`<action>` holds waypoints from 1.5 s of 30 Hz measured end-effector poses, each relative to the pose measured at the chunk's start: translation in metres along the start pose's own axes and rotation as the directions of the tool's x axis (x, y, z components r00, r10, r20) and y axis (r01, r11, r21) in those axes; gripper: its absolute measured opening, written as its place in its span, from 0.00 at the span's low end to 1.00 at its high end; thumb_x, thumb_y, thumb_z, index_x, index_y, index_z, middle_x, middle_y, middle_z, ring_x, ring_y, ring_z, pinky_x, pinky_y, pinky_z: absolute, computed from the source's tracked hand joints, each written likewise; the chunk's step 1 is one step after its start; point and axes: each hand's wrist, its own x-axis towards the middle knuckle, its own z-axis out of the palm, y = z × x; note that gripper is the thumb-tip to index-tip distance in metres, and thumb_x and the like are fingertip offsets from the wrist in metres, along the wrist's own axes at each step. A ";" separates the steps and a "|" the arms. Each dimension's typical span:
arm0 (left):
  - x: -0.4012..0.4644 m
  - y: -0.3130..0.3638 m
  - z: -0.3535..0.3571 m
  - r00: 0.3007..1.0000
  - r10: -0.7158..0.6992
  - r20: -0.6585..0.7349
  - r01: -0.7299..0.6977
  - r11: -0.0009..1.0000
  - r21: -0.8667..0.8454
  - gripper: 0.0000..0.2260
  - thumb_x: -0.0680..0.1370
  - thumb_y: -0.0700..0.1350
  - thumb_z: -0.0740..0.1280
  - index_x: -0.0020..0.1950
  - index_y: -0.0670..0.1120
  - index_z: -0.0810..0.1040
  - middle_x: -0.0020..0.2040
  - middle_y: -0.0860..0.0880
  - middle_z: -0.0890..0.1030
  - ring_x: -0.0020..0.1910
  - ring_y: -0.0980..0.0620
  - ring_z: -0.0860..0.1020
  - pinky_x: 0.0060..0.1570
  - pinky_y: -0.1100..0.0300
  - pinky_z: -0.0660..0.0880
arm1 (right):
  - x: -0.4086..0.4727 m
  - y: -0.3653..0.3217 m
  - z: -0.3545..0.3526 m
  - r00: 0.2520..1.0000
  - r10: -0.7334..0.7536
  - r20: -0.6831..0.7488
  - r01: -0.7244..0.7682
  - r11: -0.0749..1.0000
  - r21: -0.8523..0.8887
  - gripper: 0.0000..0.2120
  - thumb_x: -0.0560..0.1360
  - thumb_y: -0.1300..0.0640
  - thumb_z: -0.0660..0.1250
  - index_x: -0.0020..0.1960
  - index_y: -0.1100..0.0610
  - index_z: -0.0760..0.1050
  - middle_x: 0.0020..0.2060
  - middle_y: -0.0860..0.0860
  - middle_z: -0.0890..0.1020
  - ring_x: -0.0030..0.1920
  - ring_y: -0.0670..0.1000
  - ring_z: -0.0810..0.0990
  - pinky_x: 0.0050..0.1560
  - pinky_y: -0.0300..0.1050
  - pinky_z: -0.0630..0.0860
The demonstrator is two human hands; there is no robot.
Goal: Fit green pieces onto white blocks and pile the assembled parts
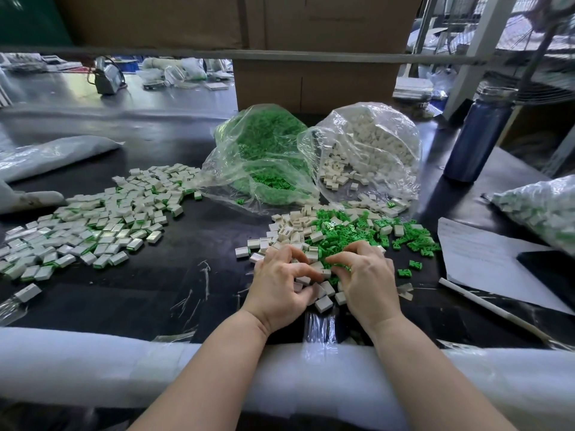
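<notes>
room: bare black table [193,244] left of the loose heap [357,234], up to the finished pile [93,225]
left hand [280,284]: curled, pinching a white block [323,273] at heap's near edge
right hand [367,281]: curled, pinching that same block

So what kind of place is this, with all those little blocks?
Probably a small factory or assembly workshop. Bulk bags of green pieces and white blocks sit on a black workbench, beside a big pile of assembled parts and cardboard cartons.

A black table [193,237] stands before stacked cardboard boxes [311,82] and a white shelving frame [476,54].
</notes>
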 end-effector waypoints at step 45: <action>0.001 0.001 -0.001 0.983 -0.137 -0.125 0.076 0.911 -0.404 0.09 0.76 0.39 0.66 0.44 0.54 0.75 0.37 0.55 0.77 0.35 0.53 0.74 0.40 0.63 0.74 | -0.003 -0.009 -0.005 0.999 0.031 -0.007 -0.016 0.693 0.721 0.12 0.74 0.67 0.66 0.46 0.50 0.78 0.37 0.46 0.82 0.34 0.42 0.79 0.38 0.33 0.77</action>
